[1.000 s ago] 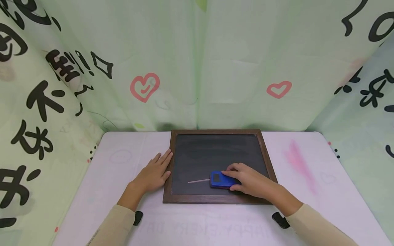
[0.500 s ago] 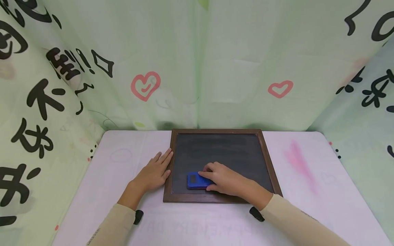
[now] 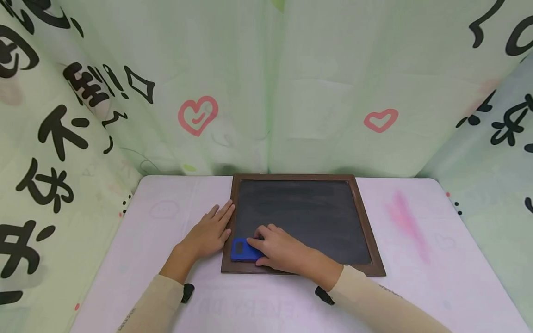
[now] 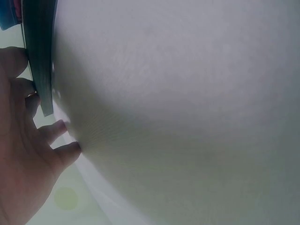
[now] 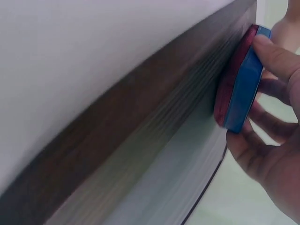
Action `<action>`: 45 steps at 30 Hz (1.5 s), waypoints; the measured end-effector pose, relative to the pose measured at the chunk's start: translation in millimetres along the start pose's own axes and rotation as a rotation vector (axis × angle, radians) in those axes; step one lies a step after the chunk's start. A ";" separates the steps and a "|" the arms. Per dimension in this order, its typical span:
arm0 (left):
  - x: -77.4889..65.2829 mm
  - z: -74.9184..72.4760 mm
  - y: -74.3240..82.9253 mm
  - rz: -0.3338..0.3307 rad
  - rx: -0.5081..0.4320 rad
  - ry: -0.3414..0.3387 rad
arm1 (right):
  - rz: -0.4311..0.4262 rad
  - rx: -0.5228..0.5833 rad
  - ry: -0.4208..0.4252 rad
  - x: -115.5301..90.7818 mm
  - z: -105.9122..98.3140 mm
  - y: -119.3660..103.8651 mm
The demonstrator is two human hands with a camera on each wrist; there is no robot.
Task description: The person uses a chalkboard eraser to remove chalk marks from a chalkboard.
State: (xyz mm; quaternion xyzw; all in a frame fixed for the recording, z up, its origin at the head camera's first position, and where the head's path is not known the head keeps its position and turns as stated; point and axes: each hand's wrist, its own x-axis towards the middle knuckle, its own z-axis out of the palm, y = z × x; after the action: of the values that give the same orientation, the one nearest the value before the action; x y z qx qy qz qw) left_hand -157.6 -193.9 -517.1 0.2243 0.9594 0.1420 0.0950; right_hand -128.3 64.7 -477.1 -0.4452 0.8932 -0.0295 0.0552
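A blackboard [image 3: 300, 212] in a brown wooden frame lies flat on the table. My right hand [image 3: 279, 247] grips a blue eraser [image 3: 241, 250] near the board's lower left corner, thumb on one side and fingers on the other. In the right wrist view, the eraser's dark red pad [image 5: 229, 89] faces the board and appears to touch it. My left hand [image 3: 208, 233] lies with extended fingers against the frame's left side. The left wrist view shows its fingertips at the frame's edge [image 4: 40, 56]. No chalk line shows on the visible board, only faint smears.
The white table [image 3: 416, 259] extends around the board and bears a pink smudge [image 3: 405, 222] on the right. Behind and at both sides hangs a pale green curtain [image 3: 316, 83] with black characters and red hearts.
My right hand has slid the eraser leftward across the lower board, and the pale line visible one second ago is gone from view. My left hand has stayed at the frame.
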 end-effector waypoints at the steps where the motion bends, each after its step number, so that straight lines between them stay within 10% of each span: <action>1: -0.1 0.2 -0.3 -0.001 0.002 0.000 | 0.005 -0.015 0.003 0.6 0.3 -2.2; 23: 2.7 0.9 -1.2 -0.005 0.022 -0.019 | 0.076 -0.016 0.059 -5.4 -2.2 1.1; 45: 1.6 1.8 -1.0 0.001 0.008 -0.009 | 0.163 0.126 0.067 -76.5 0.4 63.7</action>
State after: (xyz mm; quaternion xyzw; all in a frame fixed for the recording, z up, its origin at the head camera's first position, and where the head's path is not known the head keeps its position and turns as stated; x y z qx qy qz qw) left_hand -159.0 -193.6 -519.4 0.2256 0.9595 0.1370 0.0985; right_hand -133.0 164.1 -478.5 -0.3654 0.9242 -0.0961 0.0556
